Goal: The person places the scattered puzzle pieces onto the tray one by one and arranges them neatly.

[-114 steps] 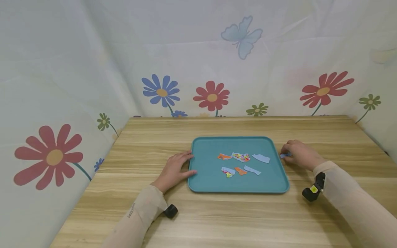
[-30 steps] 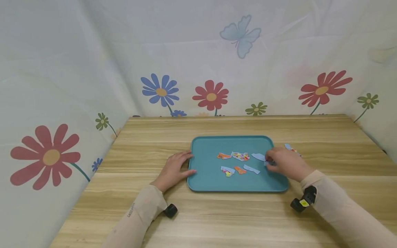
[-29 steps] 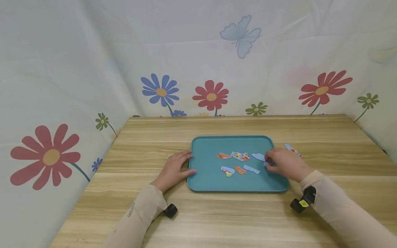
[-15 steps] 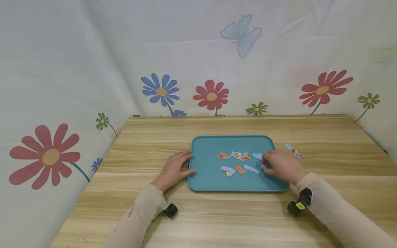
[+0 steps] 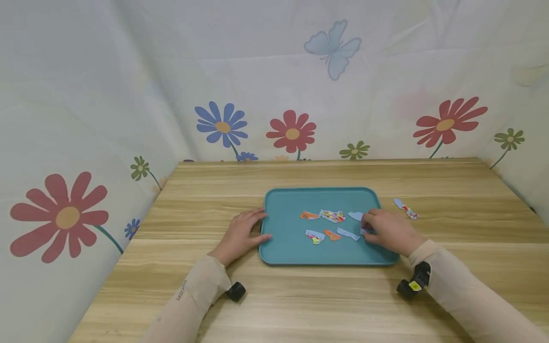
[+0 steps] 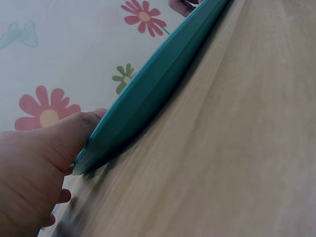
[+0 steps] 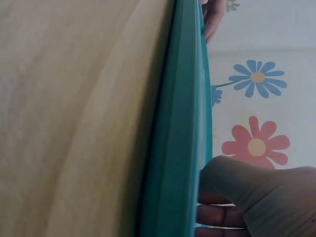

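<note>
A wooden table (image 5: 326, 295) carries a teal tray (image 5: 291, 247), which is steadied at its left edge by the left hand (image 5: 240, 236), thumb and relaxed fingers touching the rim. Several torn paper scraps (image 5: 332, 216) lie spread inside the tray; one more scrap (image 5: 405, 208) lies on the table just beyond the right rim. A pale blue scrap (image 5: 365, 230) is pinched low over the tray's right half by the right hand (image 5: 386, 229). Being light, the laid pieces could be scattered by a careless sweep of that hand.
</note>
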`<state>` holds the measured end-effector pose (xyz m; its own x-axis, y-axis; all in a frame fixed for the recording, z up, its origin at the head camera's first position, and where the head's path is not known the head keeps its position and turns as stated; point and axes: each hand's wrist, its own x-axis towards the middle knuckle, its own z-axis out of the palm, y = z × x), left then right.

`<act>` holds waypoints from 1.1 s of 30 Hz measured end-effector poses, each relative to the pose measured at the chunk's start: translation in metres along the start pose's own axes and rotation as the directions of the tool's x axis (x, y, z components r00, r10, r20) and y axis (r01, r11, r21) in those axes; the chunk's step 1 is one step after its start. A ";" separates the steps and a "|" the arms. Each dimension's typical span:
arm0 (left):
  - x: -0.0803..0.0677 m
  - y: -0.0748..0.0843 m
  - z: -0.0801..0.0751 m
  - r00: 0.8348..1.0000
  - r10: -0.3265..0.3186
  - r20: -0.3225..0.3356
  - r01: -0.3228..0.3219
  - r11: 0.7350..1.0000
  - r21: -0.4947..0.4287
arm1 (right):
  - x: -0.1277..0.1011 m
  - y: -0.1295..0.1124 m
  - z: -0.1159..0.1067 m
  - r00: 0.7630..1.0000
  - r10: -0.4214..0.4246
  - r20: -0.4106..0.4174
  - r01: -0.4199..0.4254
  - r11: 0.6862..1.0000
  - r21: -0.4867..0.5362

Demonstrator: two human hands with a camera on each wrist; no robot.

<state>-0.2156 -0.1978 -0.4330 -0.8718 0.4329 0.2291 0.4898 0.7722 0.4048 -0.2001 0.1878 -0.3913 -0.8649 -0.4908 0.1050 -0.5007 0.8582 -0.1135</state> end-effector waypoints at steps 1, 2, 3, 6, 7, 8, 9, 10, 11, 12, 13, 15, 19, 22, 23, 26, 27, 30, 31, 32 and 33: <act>0.000 0.000 0.000 1.000 0.000 0.001 0.000 1.000 0.003 | 0.000 0.000 0.000 1.000 0.001 0.000 -0.001 1.000 0.003; 0.000 0.000 0.000 1.000 0.000 0.002 0.000 1.000 0.004 | -0.001 0.000 -0.001 1.000 0.001 0.000 -0.001 1.000 0.007; 0.000 0.000 0.000 1.000 0.002 0.001 -0.002 1.000 0.008 | -0.001 0.000 -0.001 1.000 0.000 -0.002 0.000 1.000 0.009; 0.000 0.000 0.000 1.000 0.002 0.000 -0.002 1.000 0.005 | -0.002 0.001 -0.002 1.000 -0.001 -0.015 0.001 1.000 0.014; 0.000 0.000 0.000 1.000 0.005 -0.003 -0.005 1.000 0.004 | -0.003 0.002 -0.003 1.000 -0.003 -0.023 0.003 1.000 0.013; 0.000 0.000 0.000 1.000 0.004 -0.004 -0.004 1.000 0.001 | -0.003 0.003 -0.003 0.999 -0.005 -0.032 0.005 1.000 0.012; -0.001 0.000 0.000 1.000 0.004 -0.006 -0.004 1.000 0.000 | -0.003 0.005 -0.003 0.999 -0.008 -0.041 0.008 1.000 0.013; -0.001 0.000 0.000 1.000 0.002 -0.006 -0.002 1.000 -0.005 | -0.004 0.006 -0.004 0.999 -0.008 -0.045 0.009 1.000 0.017; -0.001 0.000 -0.001 1.000 0.001 -0.006 -0.001 1.000 -0.007 | -0.003 0.007 -0.004 0.999 -0.008 -0.047 0.009 1.000 0.020; -0.001 0.000 -0.001 1.000 -0.002 -0.005 0.002 1.000 -0.007 | -0.003 0.009 -0.005 0.999 -0.007 -0.048 0.008 1.000 0.022; -0.001 0.000 0.000 1.000 -0.004 -0.002 0.004 1.000 -0.006 | -0.004 0.010 -0.006 0.999 -0.002 -0.049 0.003 1.000 0.025; 0.000 0.000 0.000 1.000 -0.008 0.001 0.008 1.000 -0.009 | -0.004 0.012 -0.009 0.999 0.016 -0.037 -0.015 0.999 0.035; 0.000 0.000 0.000 1.000 -0.008 0.001 0.008 1.000 -0.011 | -0.005 0.014 -0.016 0.998 0.066 0.000 -0.066 0.997 0.043; 0.000 0.000 0.000 1.000 -0.004 -0.001 0.004 1.000 -0.008 | -0.005 0.016 -0.021 0.996 0.085 0.018 -0.085 0.996 0.038; -0.001 0.000 0.000 1.000 0.000 -0.002 0.000 1.000 -0.007 | -0.005 0.017 -0.022 0.996 0.090 0.023 -0.091 0.995 0.039; -0.001 0.001 0.000 1.000 0.002 0.000 -0.002 1.000 -0.013 | -0.005 0.020 -0.026 0.994 0.103 0.029 -0.105 0.994 0.041; -0.001 0.001 0.000 1.000 0.002 -0.001 -0.002 1.000 -0.015 | -0.005 0.021 -0.027 0.994 0.106 0.028 -0.107 0.993 0.046; -0.002 0.001 -0.001 1.000 -0.001 -0.001 0.001 1.000 -0.015 | -0.006 0.025 -0.030 0.994 0.107 0.019 -0.108 0.993 0.050; -0.001 0.001 -0.001 1.000 -0.005 0.002 0.005 1.000 -0.014 | -0.006 0.026 -0.031 0.995 0.101 0.013 -0.102 0.994 0.051; -0.001 0.001 -0.001 1.000 -0.006 0.002 0.006 1.000 -0.012 | -0.006 0.028 -0.032 0.995 0.098 0.007 -0.098 0.994 0.050; -0.001 0.001 -0.001 1.000 -0.006 0.004 0.006 1.000 -0.009 | -0.005 0.030 -0.034 0.995 0.096 0.000 -0.096 0.994 0.050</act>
<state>-0.2145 -0.1982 -0.4322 -0.8749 0.4297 0.2234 0.4843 0.7708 0.4140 -0.2091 0.2209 -0.3620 -0.9089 -0.4065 0.0933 -0.4168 0.8926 -0.1720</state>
